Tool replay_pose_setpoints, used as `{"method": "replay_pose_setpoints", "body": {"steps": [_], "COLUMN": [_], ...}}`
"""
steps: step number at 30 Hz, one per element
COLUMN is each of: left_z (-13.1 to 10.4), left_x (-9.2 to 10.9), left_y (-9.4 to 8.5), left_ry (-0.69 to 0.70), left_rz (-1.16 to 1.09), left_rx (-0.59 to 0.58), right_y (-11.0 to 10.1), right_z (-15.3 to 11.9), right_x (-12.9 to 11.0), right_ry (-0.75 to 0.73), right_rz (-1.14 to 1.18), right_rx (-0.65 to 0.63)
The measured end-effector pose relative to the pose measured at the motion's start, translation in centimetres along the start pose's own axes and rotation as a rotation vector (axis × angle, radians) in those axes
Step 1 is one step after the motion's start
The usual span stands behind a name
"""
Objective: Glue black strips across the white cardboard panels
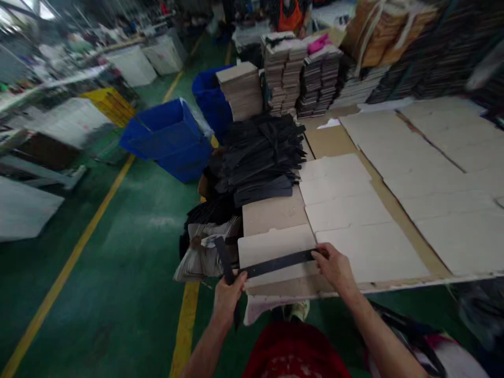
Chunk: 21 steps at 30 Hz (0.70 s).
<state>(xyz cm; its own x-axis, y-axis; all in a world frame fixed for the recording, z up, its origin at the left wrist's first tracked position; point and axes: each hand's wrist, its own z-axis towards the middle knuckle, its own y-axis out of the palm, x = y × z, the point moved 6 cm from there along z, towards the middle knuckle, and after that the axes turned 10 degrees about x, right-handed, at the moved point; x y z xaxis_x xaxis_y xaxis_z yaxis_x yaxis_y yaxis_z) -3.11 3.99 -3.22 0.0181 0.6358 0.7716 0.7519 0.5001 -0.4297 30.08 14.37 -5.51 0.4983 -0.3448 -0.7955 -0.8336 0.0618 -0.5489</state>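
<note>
A dark strip (281, 263) stretches over a pale panel (275, 242) near the table's front edge. My right hand (334, 266) pinches its right end. At its left end, my left hand (228, 296) is closed on the strip and also grips a second dark strip (223, 257), which crosses it at an angle and hangs below the hand. Beyond the hands lies a large pile of dark strips (260, 152). Rows of pale panels (342, 210) cover the table to the right.
Left of the table stand blue bins (169, 136) on the green floor. Tall stacks of panels (283, 73) line the back, with a person in an orange apron (290, 16) behind them. A bundle of pale pieces (200, 257) lies beside the left table edge.
</note>
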Motion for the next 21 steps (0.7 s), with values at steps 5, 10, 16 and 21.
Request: {"method": "replay_pose_setpoints", "body": {"steps": [5, 10, 16, 21], "left_z": [-0.1, 1.7, 2.2, 2.6], "left_x": [-0.2, -0.8, -1.0, -0.7], "left_y": [0.1, 0.0, 0.4, 1.0], "left_ry": [-0.014, -0.022, -0.018, -0.010], "left_rz": [-0.013, -0.017, -0.029, -0.046], "left_rx": [-0.018, -0.026, -0.028, -0.022], "right_y": [0.1, 1.3, 1.4, 1.4], "right_z": [-0.1, 0.5, 0.6, 0.6], "right_x": [-0.4, -1.3, -2.5, -2.8], "right_ry": [0.008, -0.033, -0.098, -0.124], "right_rz": [-0.056, -0.166, -0.257, -0.301], "right_rx": [0.005, 0.047, 0.084, 0.101]}}
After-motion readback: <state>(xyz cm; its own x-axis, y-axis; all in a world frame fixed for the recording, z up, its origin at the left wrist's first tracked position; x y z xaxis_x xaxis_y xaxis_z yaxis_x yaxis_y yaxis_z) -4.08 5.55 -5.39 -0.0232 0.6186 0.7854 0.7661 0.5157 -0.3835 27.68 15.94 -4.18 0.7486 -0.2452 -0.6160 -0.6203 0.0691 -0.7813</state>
